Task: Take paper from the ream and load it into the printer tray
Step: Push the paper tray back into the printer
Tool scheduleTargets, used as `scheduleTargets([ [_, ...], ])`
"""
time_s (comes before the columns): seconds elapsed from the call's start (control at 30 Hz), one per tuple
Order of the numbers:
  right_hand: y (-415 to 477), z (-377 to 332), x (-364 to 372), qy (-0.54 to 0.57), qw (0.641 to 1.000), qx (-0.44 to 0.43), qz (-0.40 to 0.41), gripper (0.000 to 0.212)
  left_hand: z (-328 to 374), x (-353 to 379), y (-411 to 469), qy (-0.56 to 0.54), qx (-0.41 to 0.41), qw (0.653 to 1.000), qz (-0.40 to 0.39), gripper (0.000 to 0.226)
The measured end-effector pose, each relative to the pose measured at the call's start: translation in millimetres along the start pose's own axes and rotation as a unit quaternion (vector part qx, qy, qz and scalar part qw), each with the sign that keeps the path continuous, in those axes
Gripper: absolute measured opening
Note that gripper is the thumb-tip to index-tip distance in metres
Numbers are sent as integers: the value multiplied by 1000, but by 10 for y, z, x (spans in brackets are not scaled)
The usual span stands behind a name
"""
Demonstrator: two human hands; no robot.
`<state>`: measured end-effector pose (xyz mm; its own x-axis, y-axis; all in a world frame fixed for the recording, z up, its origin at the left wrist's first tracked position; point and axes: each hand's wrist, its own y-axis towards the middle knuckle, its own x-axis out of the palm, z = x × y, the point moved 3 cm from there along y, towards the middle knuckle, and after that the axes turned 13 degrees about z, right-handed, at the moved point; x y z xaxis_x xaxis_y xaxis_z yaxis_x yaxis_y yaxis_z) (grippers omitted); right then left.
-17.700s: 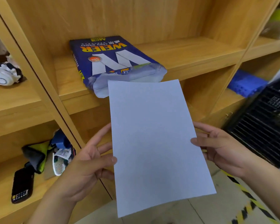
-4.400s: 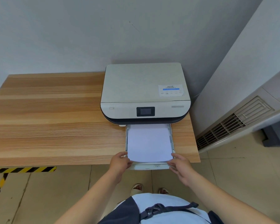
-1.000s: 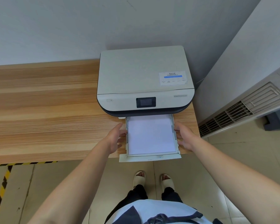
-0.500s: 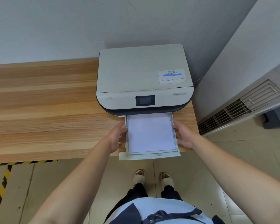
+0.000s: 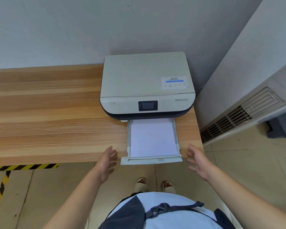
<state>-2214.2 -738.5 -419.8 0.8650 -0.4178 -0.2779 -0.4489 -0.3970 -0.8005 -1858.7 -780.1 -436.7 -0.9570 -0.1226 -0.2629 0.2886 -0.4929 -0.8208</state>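
Paper (image 5: 153, 138) lies flat in the tray (image 5: 151, 161) between both hands, left (image 5: 106, 162) and right (image 5: 197, 161) spread and empty beside its front corners, so I judge an even, square push on both corners toward the printer (image 5: 145, 85) best.

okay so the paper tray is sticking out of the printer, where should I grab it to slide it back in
Take the tray by its front lip, the flat flange overhanging the table edge, coming from straight in front. It runs squarely into the printer, so a centred push, or left hand and right hand on the two front corners, should keep it straight. Avoid the thin side rails beside the paper.
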Motion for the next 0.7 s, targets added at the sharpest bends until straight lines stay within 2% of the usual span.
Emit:
scheduleTargets([
  [0.27,-129,134,147,83,996,37,-24,55,-230,189,-274,-191,-74,979,-6,54],
  [0.7,-34,-96,239,208,973,103,4,60,74,293,-267,-244,-90,966,12,54],
])
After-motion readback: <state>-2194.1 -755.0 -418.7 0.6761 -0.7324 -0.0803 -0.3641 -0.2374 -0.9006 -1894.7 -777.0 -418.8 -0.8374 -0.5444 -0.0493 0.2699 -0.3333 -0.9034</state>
